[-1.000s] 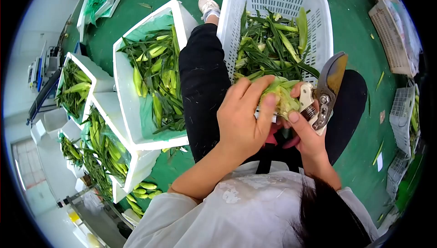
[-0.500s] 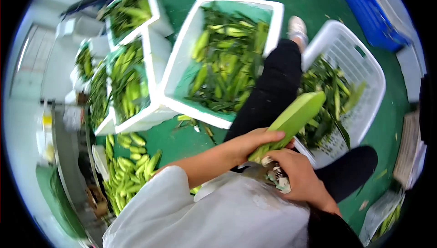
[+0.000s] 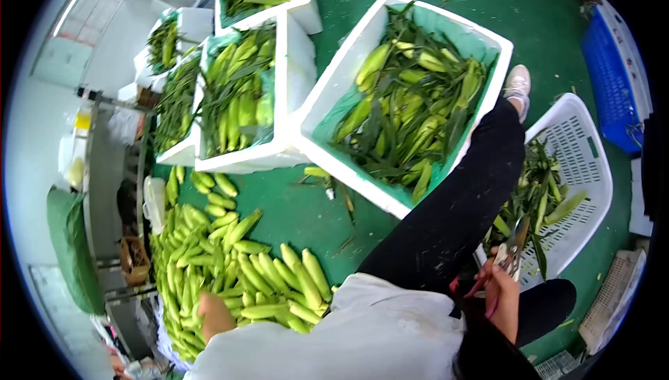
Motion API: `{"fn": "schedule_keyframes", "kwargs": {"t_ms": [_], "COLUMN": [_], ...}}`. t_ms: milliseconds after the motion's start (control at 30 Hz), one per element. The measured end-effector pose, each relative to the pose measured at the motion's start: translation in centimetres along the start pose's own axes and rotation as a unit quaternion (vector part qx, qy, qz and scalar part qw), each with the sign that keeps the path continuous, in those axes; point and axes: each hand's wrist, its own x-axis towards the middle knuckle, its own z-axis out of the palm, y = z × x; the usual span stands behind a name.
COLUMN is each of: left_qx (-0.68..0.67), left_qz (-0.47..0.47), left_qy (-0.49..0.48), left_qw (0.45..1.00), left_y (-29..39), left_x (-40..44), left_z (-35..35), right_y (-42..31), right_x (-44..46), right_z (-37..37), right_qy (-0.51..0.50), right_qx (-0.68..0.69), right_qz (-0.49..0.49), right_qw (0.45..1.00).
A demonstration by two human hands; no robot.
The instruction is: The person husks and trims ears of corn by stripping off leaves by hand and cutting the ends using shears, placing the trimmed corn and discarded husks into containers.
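Note:
My right hand (image 3: 506, 298) is closed around a pair of pruning shears (image 3: 516, 246), held near my right knee beside the white plastic basket. Its metal blades point up and away from me. On the other side, my left hand (image 3: 214, 316) reaches down to the big heap of trimmed corn ears (image 3: 268, 275) on the floor. Its fingers are mostly hidden, so I cannot make out whether it holds an ear. The heaped ears are light green, with their leaves mostly cut away.
In front of me stands a white foam box (image 3: 346, 80) of leafy corn. More foam boxes (image 3: 296, 80) of corn stand to its left. The white plastic basket (image 3: 592, 164) at right holds cut leaves. A blue crate (image 3: 608, 77) is farther right; a metal shelf (image 3: 104, 192) lines the left.
My left hand has moved from the corn ear at my lap to the floor heap at left. The shears have shifted right, away from my lap. The view has turned left.

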Motion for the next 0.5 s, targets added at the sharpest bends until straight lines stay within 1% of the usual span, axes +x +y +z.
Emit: {"fn": "schedule_keyframes", "kwargs": {"t_ms": [33, 100, 133, 167, 200, 233, 267, 300, 333, 367, 400, 433, 467, 500], "left_qx": [-0.015, -0.047, -0.065, 0.004, 0.022, 0.029, 0.048, -0.005, 0.010, -0.027, -0.094, -0.106, -0.078, 0.102], "left_qz": [0.039, 0.116, 0.158, 0.203, 0.374, 0.340, 0.361, 0.290, 0.200, 0.298, 0.289, 0.168, 0.178, 0.302], "left_qy": [0.008, 0.027, 0.038, -0.115, -0.215, -0.344, -0.488, -0.664, -0.817, -0.884, -0.885, -0.859, -0.773, -0.640], "left_qw": [0.999, 0.992, 0.985, 0.972, 0.902, 0.875, 0.794, 0.689, 0.541, 0.358, 0.352, 0.471, 0.604, 0.699], "left_y": [0.6, 3.4, 4.9, 6.5, 4.3, 8.9, 11.3, 10.1, 11.9, 13.6, 10.8, 8.9, 5.0, 3.1], "left_x": [-0.9, -4.6, -6.0, -10.8, -11.7, -26.1, -36.8, -43.0, -50.9, -56.1, -59.5, -62.2, -63.6, -65.0], "left_z": [1.6, 5.2, 7.4, 13.7, 21.1, 25.5, 28.0, 30.8, 31.6, 33.8, 38.7, 44.1, 52.1, 56.3], "right_y": [0.7, 2.2, 3.2, 3.7, 4.0, 4.1, 4.0, 3.8, 3.4, 3.7, 3.5, 3.3, 2.8, 2.7], "right_x": [-0.2, -0.8, -0.9, -1.0, -1.0, -1.0, -1.0, -0.9, -1.0, -1.0, -1.1, -1.4, -1.5, -1.7], "right_z": [-0.8, -2.0, -3.0, -3.4, -4.1, -4.7, -4.8, -4.7, -4.7, -5.0, -4.9, -4.7, -4.1, -3.9], "right_qy": [0.016, 0.039, 0.040, 0.054, 0.057, 0.060, 0.069, 0.078, 0.082, 0.103, 0.114, 0.125, 0.141, 0.141], "right_qx": [0.005, 0.081, 0.095, 0.120, 0.127, 0.133, 0.135, 0.138, 0.121, 0.108, 0.127, 0.148, 0.146, 0.160], "right_qz": [-0.002, 0.041, 0.042, 0.045, 0.047, 0.051, 0.052, 0.050, 0.073, 0.067, 0.072, 0.080, 0.071, 0.069], "right_qw": [1.000, 0.995, 0.994, 0.990, 0.989, 0.988, 0.987, 0.986, 0.987, 0.986, 0.983, 0.978, 0.977, 0.975]}}
